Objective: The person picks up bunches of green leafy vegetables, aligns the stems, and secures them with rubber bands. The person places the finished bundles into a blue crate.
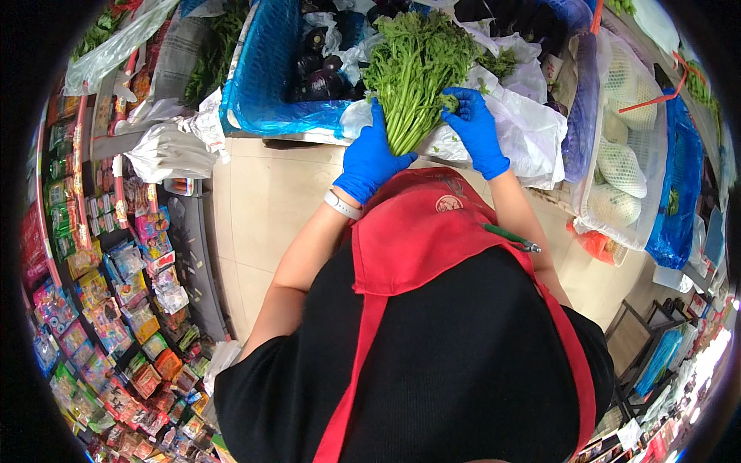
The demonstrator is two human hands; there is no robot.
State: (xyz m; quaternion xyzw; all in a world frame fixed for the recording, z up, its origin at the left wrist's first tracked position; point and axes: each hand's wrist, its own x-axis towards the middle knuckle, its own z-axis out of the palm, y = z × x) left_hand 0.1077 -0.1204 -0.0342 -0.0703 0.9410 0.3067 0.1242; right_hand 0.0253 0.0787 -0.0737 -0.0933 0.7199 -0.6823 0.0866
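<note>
A bunch of leafy greens (414, 75) with pale green stems lies over the front edge of the produce display, leaves pointing away from me. My left hand (373, 156), in a blue glove, grips the stem ends from the left, thumb beneath and index finger along the side. On the right, my right hand (474, 130), also blue-gloved, pinches a small leafy piece (448, 102) at the edge of the bunch. White plastic wrapping (509, 127) lies beneath and beside that hand. Dark round eggplants (324, 84) rest in the blue-lined crate at the left.
Net-wrapped melons (620, 165) fill a white basket (648, 202) at the right. Blue plastic (249, 104) lines the crate before me. White plastic bags (173, 150) hang at the left, above shelves of packaged snacks (110, 318). Tiled floor (260, 202) shows below the display.
</note>
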